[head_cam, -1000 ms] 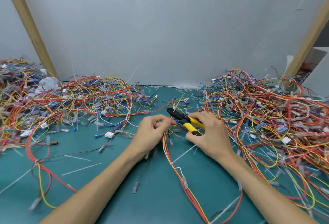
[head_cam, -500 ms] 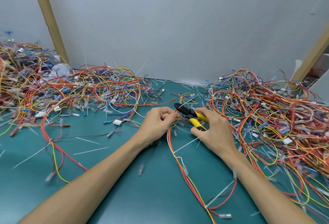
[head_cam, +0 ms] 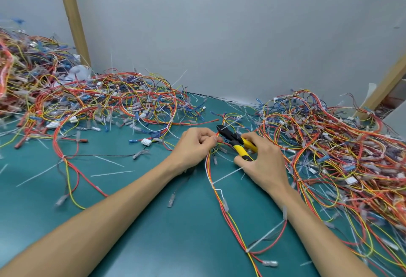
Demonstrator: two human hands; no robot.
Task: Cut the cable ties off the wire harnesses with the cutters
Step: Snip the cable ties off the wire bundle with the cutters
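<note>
Over the green desk (head_cam: 136, 221), the left hand (head_cam: 193, 144) pinches a wire harness (head_cam: 219, 195) while the right hand (head_cam: 263, 162) clasps the yellow cutters (head_cam: 238, 144) in its grip.

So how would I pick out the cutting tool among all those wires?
Find the green mat below the grey wall, then the right hand near its middle. That hand grips the cutters: black blades, thick yellow handles, unlike the thin wires around.

text: none legible | labels: none | brands: none
</note>
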